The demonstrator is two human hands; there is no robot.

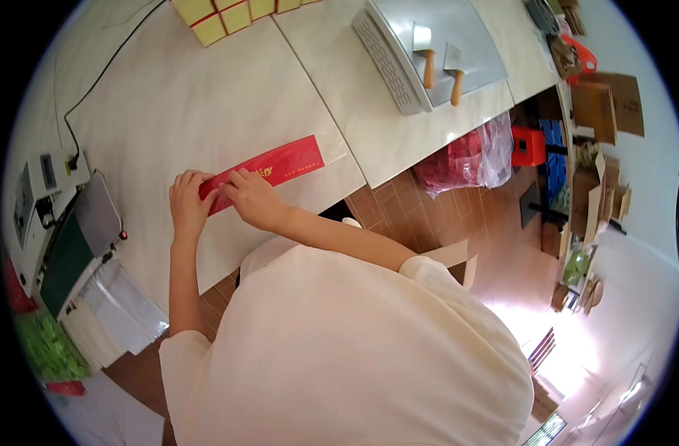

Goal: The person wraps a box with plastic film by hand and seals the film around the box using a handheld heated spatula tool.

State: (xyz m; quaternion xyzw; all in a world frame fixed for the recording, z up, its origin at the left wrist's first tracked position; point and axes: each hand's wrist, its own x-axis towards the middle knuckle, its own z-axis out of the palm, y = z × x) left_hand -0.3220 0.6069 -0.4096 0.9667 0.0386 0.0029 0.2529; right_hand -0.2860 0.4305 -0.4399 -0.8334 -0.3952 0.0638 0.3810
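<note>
A flat, long red packet with gold lettering (301, 160) lies slantwise on the pale table. My left hand (189, 196) is at its near left end, with fingers bent and closed on the edge. Beside it my right hand (253, 199) rests over the packet, its fingers curled against the same end and partly covering the lettering. The fingertips of both hands are close together, and what lies beneath them is hidden. The packet's far right end sits free on the tabletop.
A white machine (33, 195) with a dark cable stands at the left. Yellow boxes with red edges (209, 31) are at the top. Two wooden-handled scrapers (456, 74) lie on a metal appliance (395, 70). Bagged red packaging (462, 160) and cardboard boxes (596, 108) are at the right.
</note>
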